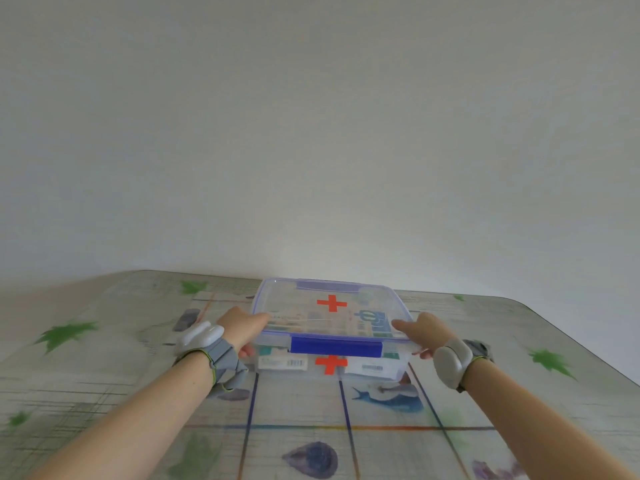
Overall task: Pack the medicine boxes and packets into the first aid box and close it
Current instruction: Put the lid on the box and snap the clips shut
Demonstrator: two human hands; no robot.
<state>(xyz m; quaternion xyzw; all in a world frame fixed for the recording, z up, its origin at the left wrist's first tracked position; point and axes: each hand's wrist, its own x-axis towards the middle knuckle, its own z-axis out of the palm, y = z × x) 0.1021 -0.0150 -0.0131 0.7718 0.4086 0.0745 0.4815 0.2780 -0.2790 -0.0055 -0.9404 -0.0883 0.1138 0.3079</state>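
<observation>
So the clear plastic first aid box [393, 368] is sitting on the table [346, 445], roughly in the middle and a bit toward the far edge, near the plain white wall [311, 133]. Its see-through lid [298, 299] is on top, with a red cross sticker [331, 303] on it and a second red cross [330, 364] on the front wall. A solid blue latch [336, 344] lies along the front edge, folded down against the box; can't tell if it's actually clicked shut.

Through the plastic you can see the medicine boxes and packets [282, 362] already inside, white ones with barcodes along the front and more colourful ones under the lid.

The left hand [242, 329] is clamped on the left front corner: thumb lying on top of the lid, fingertips curled in against the side below the rim. The right hand [424, 332] does the same on the right front corner, thumb up on the lid and fingers hooked under the edge. So both hands are pinching the box between thumb and fingers, neither one spread flat.

Each wrist has a chunky white wrist device [202, 334] on a grey strap. The table has a glossy cover printed with green leaves, coloured lines and a blue fish picture [391, 398] just in front of the box
</observation>
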